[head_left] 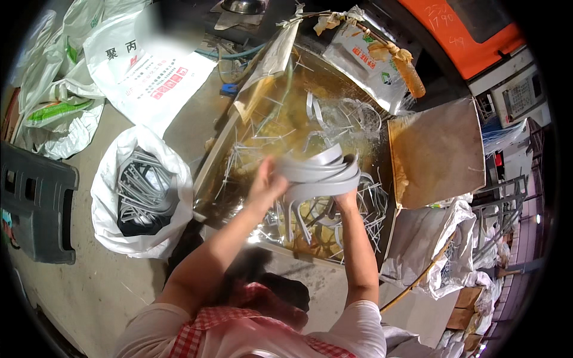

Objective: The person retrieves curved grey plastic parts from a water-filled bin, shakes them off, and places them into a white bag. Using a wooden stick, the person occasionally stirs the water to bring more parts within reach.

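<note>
A looped bundle of flat grey plastic strips (322, 173) is held up over a water-filled tank (206, 173). My right hand (345, 200) is closed round the underside of the bundle at its right, its fingers partly hidden by the strips. At the bundle's left end, my left hand (268, 184) is closed against the strips, somewhat blurred. Beneath my hands, more grey strips (289, 221) hang or lie in the murky water, among many thin pale sticks (373, 209). Water splashes or ripples around a grey piece (313, 110) farther back in the tank.
Left of the tank stands a white sack (104, 203) holding grey strips. A dark plastic stool (42, 203) is at the far left, near white printed bags (149, 71). A stained board (439, 152) borders the tank's right side. An orange machine (456, 36) stands behind.
</note>
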